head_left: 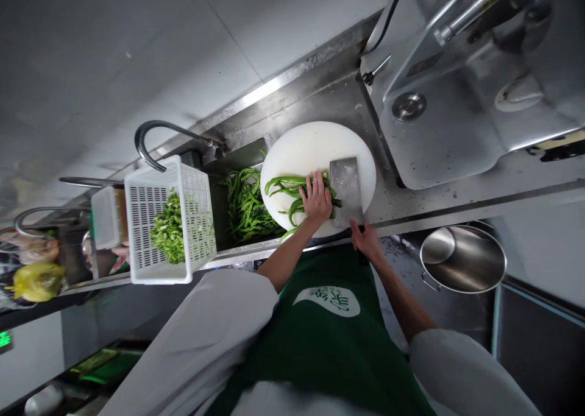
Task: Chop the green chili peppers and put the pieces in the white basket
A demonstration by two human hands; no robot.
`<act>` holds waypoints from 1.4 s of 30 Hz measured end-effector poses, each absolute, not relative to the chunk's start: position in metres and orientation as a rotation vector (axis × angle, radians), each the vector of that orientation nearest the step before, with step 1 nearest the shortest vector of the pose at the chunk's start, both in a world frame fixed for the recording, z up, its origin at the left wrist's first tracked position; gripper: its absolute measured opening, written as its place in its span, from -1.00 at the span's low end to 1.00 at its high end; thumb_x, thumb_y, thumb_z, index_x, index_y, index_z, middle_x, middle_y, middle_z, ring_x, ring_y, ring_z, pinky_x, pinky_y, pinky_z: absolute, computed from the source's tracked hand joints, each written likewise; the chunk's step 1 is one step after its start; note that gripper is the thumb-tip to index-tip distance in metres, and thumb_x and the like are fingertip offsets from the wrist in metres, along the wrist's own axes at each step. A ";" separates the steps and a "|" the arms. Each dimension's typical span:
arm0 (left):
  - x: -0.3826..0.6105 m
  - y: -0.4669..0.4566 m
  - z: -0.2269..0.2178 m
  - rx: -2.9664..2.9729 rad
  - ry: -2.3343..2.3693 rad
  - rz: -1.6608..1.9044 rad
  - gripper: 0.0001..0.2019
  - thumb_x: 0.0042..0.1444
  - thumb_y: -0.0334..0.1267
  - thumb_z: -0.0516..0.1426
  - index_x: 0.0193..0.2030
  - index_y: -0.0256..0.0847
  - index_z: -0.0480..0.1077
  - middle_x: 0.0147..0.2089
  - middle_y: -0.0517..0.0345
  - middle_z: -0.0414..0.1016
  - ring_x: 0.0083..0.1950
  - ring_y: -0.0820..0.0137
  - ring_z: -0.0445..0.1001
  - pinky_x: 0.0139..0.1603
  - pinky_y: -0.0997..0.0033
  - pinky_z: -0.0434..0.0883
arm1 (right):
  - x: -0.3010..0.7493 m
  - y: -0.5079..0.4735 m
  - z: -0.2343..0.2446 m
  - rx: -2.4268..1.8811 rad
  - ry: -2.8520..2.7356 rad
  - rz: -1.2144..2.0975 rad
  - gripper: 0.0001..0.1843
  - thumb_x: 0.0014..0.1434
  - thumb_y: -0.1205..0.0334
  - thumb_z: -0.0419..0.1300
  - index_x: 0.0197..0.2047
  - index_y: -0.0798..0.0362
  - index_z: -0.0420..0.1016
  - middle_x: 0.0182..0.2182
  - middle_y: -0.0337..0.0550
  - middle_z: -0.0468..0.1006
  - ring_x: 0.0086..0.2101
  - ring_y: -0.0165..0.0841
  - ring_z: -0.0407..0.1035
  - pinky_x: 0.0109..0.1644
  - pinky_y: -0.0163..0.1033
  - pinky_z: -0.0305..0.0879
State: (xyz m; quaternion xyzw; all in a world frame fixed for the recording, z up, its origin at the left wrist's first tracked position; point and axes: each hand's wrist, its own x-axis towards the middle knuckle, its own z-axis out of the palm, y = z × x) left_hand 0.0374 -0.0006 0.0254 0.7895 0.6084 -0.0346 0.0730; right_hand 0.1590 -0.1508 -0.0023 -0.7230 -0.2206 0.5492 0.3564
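Observation:
My left hand (316, 201) lies over several long green chili peppers (290, 183), pressing them onto a round white cutting board (314, 141). Its fingers point away from me, and the palm hides part of the bunch. In my right hand (367, 243) is the handle of a cleaver (346, 184), fingers wrapped around it. The broad blade rests over the board at the right ends of the peppers, close to my left fingers. Whether its edge touches them I cannot tell.
Left of the board, a sink basin (219, 226) holds many green peppers. Beyond it stands a white plastic basket (199, 203) with chopped green pieces. A metal machine (441, 142) takes up the right side of the counter. Lower right is a steel pot (479, 260).

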 end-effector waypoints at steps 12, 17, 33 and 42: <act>0.032 -0.001 0.017 2.401 1.769 -0.024 -0.35 0.50 -0.17 -0.20 0.66 -0.19 -0.21 0.67 0.12 -0.21 0.68 0.15 -0.27 0.62 -0.20 -0.04 | 0.168 -0.132 0.012 -2.067 -0.853 1.360 -0.52 0.36 -0.27 0.09 -0.39 -0.06 0.34 -0.77 -0.28 0.34 -0.66 -0.28 0.36 -0.47 -0.24 0.25; 0.032 -0.001 0.015 2.408 1.771 -0.025 -0.36 0.50 -0.15 -0.21 0.66 -0.23 -0.17 0.67 0.13 -0.23 0.68 0.18 -0.30 0.63 -0.15 -0.08 | 0.177 -0.124 0.022 -2.163 -0.943 1.364 -0.60 0.39 -0.11 0.12 -0.41 -0.07 0.32 -0.77 -0.28 0.36 -0.64 -0.27 0.39 -0.40 -0.23 0.27; -0.010 0.003 0.027 2.394 1.775 -0.105 -0.29 0.49 0.02 -0.15 0.63 -0.34 -0.10 0.67 -0.01 -0.24 0.69 0.13 -0.30 0.65 -0.14 -0.28 | 0.187 -0.125 0.021 -2.070 -0.947 1.557 -0.56 0.39 -0.08 0.14 -0.48 -0.10 0.24 -0.75 -0.28 0.38 -0.69 -0.34 0.32 -0.48 -0.26 0.25; -0.010 0.006 0.021 2.362 1.757 -0.083 -0.29 0.49 0.01 -0.14 0.63 -0.35 -0.09 0.67 -0.03 -0.22 0.69 0.14 -0.31 0.66 -0.10 -0.26 | 0.173 -0.139 0.025 -2.145 -0.889 1.573 -0.54 0.36 -0.13 0.18 -0.49 -0.10 0.24 -0.74 -0.21 0.40 -0.69 -0.29 0.35 -0.49 -0.22 0.27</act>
